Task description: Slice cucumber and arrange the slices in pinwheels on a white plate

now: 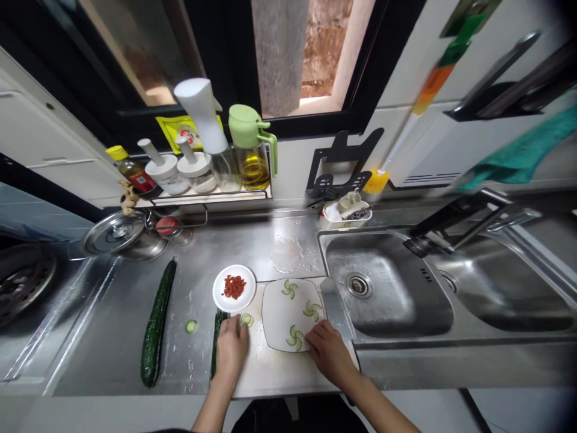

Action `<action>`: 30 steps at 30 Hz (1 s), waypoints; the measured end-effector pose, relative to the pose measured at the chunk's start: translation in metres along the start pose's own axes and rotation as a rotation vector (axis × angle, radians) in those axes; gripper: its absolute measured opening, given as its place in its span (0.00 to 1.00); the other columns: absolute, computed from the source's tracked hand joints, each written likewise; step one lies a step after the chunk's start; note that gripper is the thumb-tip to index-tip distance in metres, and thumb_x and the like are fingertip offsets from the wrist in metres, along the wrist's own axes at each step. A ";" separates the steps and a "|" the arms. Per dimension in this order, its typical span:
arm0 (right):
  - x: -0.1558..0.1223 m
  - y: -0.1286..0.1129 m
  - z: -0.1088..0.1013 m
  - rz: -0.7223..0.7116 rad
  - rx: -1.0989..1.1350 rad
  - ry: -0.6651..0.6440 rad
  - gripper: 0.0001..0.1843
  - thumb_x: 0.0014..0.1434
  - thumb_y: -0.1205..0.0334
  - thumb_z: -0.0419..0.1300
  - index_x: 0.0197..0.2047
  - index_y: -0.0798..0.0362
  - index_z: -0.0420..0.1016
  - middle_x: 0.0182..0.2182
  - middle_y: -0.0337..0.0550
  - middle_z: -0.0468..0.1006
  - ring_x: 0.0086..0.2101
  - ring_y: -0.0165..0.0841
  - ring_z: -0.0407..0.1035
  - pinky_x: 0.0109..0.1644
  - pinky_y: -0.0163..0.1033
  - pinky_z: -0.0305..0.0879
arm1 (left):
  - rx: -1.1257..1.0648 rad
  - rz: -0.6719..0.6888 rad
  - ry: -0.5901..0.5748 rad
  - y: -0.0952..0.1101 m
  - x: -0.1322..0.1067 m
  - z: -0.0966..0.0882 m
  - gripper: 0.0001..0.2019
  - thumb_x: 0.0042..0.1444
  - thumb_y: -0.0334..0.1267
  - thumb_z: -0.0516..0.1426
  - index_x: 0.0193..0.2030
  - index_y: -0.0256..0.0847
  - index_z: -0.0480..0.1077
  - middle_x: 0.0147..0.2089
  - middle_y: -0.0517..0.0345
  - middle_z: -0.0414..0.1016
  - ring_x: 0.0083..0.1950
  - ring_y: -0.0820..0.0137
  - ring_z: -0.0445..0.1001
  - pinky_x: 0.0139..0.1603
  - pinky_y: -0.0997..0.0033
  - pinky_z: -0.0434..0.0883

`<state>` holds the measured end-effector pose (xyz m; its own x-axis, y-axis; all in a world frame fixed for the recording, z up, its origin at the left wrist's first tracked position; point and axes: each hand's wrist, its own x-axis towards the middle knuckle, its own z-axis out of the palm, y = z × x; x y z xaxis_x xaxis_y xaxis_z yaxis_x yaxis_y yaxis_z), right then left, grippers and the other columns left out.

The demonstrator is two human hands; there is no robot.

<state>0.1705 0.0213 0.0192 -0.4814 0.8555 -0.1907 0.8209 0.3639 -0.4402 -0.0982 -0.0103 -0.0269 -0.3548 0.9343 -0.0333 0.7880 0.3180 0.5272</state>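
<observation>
Cucumber slices (295, 337), fanned into three pinwheels, are seen on a white square plate (279, 310) set on a cutting board (270, 370) just beside the sink (392, 300). The plate's near corner is touched by the right hand (331, 355), its fingers drawn close together. The left hand (231, 347) is laid on the board with fingers together next to loose slices (246, 320). Whether anything is pinched by either cannot be told. A round dish of red pieces (234, 288) and a whole cucumber (156, 322) are placed further left.
</observation>
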 end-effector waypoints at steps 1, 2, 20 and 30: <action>0.000 -0.001 0.000 -0.004 0.000 0.004 0.09 0.59 0.70 0.52 0.33 0.51 0.73 0.33 0.42 0.73 0.41 0.36 0.61 0.39 0.39 0.53 | 0.011 -0.006 -0.005 0.001 0.000 0.001 0.16 0.54 0.36 0.50 0.47 0.34 0.71 0.42 0.44 0.72 0.40 0.62 0.73 0.45 0.63 0.69; 0.000 -0.001 0.000 -0.008 0.001 0.009 0.09 0.59 0.70 0.52 0.32 0.51 0.73 0.33 0.42 0.73 0.41 0.36 0.61 0.39 0.39 0.53 | 0.019 -0.017 -0.010 0.002 0.001 0.003 0.16 0.54 0.36 0.50 0.47 0.34 0.71 0.42 0.44 0.72 0.40 0.62 0.73 0.45 0.63 0.69; 0.005 -0.008 0.002 -0.022 0.051 0.005 0.11 0.57 0.71 0.52 0.34 0.51 0.74 0.33 0.43 0.73 0.40 0.36 0.62 0.42 0.39 0.56 | -0.272 -0.311 -0.096 0.009 0.015 -0.007 0.08 0.50 0.40 0.54 0.33 0.41 0.72 0.28 0.58 0.75 0.30 0.69 0.72 0.35 0.72 0.64; 0.043 -0.038 0.019 0.180 0.693 0.077 0.13 0.53 0.64 0.55 0.41 0.52 0.75 0.37 0.44 0.77 0.38 0.36 0.69 0.46 0.42 0.62 | -1.068 -0.584 -0.370 0.047 0.004 -0.016 0.22 0.34 0.48 0.67 0.34 0.35 0.74 0.18 0.68 0.64 0.18 0.83 0.55 0.20 0.81 0.51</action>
<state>0.1129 0.0377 0.0107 -0.3135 0.9129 -0.2614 0.4897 -0.0804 -0.8682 -0.0704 0.0057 0.0117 -0.2136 0.7435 -0.6337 -0.2942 0.5696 0.7674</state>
